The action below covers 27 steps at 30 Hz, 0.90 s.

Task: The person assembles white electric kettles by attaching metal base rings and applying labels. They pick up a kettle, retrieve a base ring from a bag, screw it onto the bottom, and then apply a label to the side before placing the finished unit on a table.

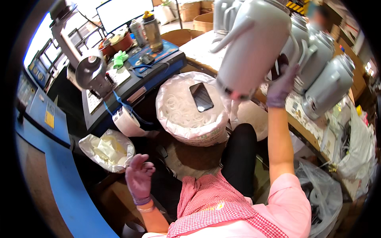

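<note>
Right hand (282, 87): purple-gloved and clamped on the handle side of a grey vacuum flask (254, 47), exact finger contact partly hidden behind the body.
Flask position: held aloft at the bench edge, tilted, lower end toward the wearer and blurred beside the ring sack.
Left hand (139, 178): gloved likewise, grasping nothing, fingers apart and loosely curled near a small white bag (88, 143) with pale yellowish contents.
Workbench (200, 48): lined with more grey flasks (331, 85), standing behind and to the right of the one in hand.
Ring sack (214, 137): filled with translucent rings (178, 113) and topped by a black smartphone (201, 97).
Desk corner (174, 65): crowded with a yellow-capped bottle (152, 33), a green cloth (120, 59) and a monitor (125, 14).
Flask count: one in hand, seemingly mid-handling and not yet set down; several others on the bench, untouched by either hand. Impossible to tell which, if any, already finished and which left to handle.
</note>
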Available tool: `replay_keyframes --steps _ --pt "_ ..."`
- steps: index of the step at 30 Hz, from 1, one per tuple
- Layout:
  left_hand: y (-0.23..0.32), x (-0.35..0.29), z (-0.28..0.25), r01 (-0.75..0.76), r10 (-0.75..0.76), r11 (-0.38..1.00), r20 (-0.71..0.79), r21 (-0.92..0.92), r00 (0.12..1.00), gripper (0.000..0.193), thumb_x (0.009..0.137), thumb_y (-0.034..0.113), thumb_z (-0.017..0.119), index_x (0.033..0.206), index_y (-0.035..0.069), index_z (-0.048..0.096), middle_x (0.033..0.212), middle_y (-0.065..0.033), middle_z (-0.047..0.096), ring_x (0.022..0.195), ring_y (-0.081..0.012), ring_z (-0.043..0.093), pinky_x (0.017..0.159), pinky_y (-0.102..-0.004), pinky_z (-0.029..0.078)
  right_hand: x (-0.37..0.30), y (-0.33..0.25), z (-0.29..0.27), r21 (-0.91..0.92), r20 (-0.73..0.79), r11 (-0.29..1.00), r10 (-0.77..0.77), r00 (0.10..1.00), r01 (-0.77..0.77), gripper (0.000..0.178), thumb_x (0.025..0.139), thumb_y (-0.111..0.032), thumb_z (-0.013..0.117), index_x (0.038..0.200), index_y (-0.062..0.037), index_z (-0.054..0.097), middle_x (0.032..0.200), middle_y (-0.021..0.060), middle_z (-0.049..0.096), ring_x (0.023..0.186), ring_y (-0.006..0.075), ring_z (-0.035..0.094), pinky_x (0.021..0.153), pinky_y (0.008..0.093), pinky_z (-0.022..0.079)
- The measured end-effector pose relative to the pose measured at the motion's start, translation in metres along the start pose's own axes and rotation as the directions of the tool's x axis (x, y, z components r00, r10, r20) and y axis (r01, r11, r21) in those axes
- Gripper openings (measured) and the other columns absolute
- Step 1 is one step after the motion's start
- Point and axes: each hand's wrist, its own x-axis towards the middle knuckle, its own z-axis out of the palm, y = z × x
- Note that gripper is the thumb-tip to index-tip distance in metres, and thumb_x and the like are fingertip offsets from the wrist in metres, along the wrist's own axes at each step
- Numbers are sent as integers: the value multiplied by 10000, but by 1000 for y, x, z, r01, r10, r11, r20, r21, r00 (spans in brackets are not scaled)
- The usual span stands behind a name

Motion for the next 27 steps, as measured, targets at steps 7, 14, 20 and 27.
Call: replay_keyframes --steps 7,14,20,27 --pt "58 -67 -51 -110 129 991 -303 82 944 530 1031 397 457 1370 -5 526 1265 -172 637 1013 -271 654 883 -382 550 81 215 78 -250 572 830 -288 768 498 313 965 -138 608 1208 53 558 1247 139 541 1114 220 567 1013 355 444" --pt "25 -162 -181 226 23 958 -833 175 552 413 1002 314 524 1351 96 558 1244 -84 620 1058 -201 635 891 -334 523 294 220 21 -269 885 133 -358 299 954 292 897 -70 579 1139 53 688 1157 187 703 907 243 698 742 326 564" --pt "-72 -326 -310 -258 -274 948 -887 -185 -371 844 819 588 673 1497 179 381 1535 -118 312 1318 -364 417 943 -480 430 72 153 45 -363 893 163 -219 393 917 352 969 -183 645 1200 78 595 1273 236 592 935 269 653 791 373 558" --pt "-74 -375 -446 894 463 214 -766 -393 -447 1167 764 612 730 1579 22 139 1570 -259 302 1426 -454 317 1187 -500 236 -96 111 -14 -224 974 337 109 199 915 383 1005 -183 559 1305 54 555 1397 227 513 1279 323 501 1080 426 409"
